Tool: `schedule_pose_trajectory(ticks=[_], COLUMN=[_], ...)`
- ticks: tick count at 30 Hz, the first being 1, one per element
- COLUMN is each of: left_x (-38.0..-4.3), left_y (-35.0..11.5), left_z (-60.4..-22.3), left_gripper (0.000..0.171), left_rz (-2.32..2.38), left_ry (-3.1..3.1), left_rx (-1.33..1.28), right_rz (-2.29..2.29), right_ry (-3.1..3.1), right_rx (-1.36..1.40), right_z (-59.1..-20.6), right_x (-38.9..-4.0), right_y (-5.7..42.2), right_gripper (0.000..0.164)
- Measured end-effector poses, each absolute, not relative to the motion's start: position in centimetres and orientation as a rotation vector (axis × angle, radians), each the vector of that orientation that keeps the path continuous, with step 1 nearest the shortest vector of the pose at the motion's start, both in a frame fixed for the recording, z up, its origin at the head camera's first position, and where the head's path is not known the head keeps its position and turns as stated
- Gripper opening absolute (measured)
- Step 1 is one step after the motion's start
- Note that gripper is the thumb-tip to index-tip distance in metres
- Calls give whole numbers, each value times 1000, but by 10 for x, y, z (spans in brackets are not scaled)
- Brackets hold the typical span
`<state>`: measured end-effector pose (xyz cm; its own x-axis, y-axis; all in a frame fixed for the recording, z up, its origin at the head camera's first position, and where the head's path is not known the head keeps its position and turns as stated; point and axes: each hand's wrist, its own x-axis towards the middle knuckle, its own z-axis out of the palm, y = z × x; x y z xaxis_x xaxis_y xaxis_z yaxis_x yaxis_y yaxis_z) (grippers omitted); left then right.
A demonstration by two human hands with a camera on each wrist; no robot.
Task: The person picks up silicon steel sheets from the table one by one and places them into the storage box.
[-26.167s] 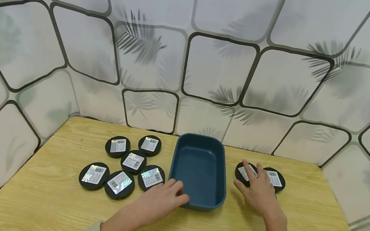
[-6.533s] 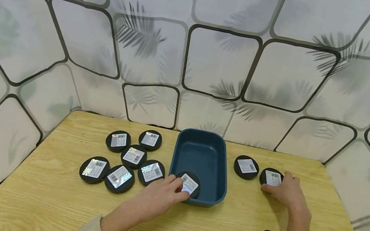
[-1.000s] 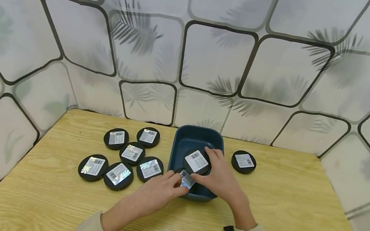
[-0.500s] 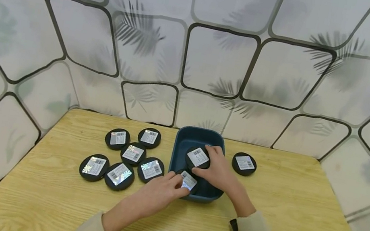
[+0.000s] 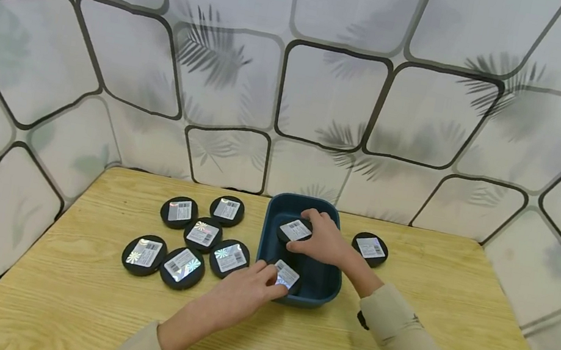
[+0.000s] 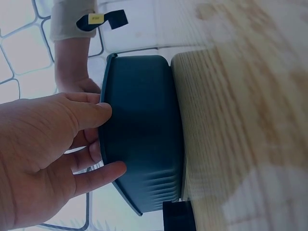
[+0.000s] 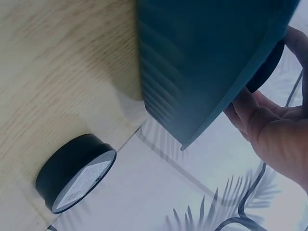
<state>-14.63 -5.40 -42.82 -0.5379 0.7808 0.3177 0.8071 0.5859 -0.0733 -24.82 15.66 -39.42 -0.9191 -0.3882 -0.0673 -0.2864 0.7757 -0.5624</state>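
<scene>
My left hand grips the near left corner of a dark blue box; in the left wrist view the thumb presses on the box's rim. My right hand holds a flat round black container by its edge, over the back part of the box. The container's white label faces up, a little tilted. In the right wrist view, part of this held container shows past the rim. A second round black container lies in the front of the box, partly hidden by my left fingers.
Several similar labelled round containers lie on the wooden table left of the box. One more container lies just right of it, close to my right forearm. A patterned curtain stands behind the table.
The box held nothing at first; one container lies in it now. The right hand has carried another from the table's right side over the box, lately shifting it left and back and tilting it.
</scene>
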Motion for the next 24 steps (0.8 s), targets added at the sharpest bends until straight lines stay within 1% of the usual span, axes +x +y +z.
schedule_pose_trajectory(ticks=[10, 17, 24], left_x=[-147, -146, -145], left_y=[-53, -54, -55], left_z=[-427, -427, -429], left_gripper=[25, 22, 20], left_rz=[-131, -115, -100], left_ry=[-2583, -2541, -2471], left_rx=[-1304, -1299, -1291], right_rz=[-771, -697, -540], right_ry=[2760, 2794, 2866], right_rx=[-431, -415, -380], right_z=[-400, -408, -418], right_x=[-258, -259, -259], right_y=[141, 135, 130], right_gripper=[62, 58, 57])
